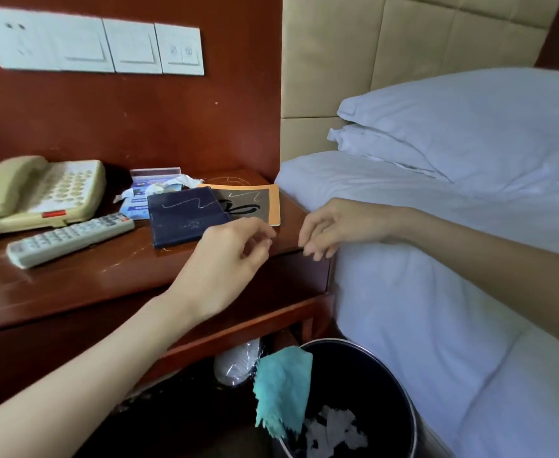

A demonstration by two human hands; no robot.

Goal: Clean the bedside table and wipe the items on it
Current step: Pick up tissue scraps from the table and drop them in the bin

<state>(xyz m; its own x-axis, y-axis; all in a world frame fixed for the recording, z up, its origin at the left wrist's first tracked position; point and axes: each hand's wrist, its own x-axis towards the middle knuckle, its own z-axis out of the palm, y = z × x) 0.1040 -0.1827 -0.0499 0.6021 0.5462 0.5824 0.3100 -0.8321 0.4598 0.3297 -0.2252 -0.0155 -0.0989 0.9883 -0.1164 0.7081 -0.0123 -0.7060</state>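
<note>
- Beige telephone (36, 193), handset on its cradle, at the back left of the bedside table (89, 279).
- Grey-white remote control (69, 239), lying flat just in front of the telephone.
- White switch plates (89, 44), a row on the red-brown wall panel above the table.
- Blue-printed leaflets (136, 203) with crumpled white tissue (185, 180) on them, at the back centre of the table.
- Dark blue folder (185, 219), flat on the table, overlapping the left part of an orange booklet (271, 200) that lies by the table's right edge.
- Left hand (228, 256), over the table's front right part, just before the folder; fingers loosely curled, thumb and forefinger close together, nothing visible in its hold.
- Clear plastic-wrapped item (235, 365), on the floor under the table; contents cannot be told.
- Teal cloth (281, 391), draped over the left rim of a black bin (354, 381), which stands on the floor between table and bed.
- White crumpled paper (334, 431), inside the bin.
- Right hand (331, 226), at the table's front right corner beside the bed; fingers bent downward and relaxed, holding nothing visible.
- White bed (420, 292), with two stacked pillows (470, 127) against a tan padded headboard (387, 44).
</note>
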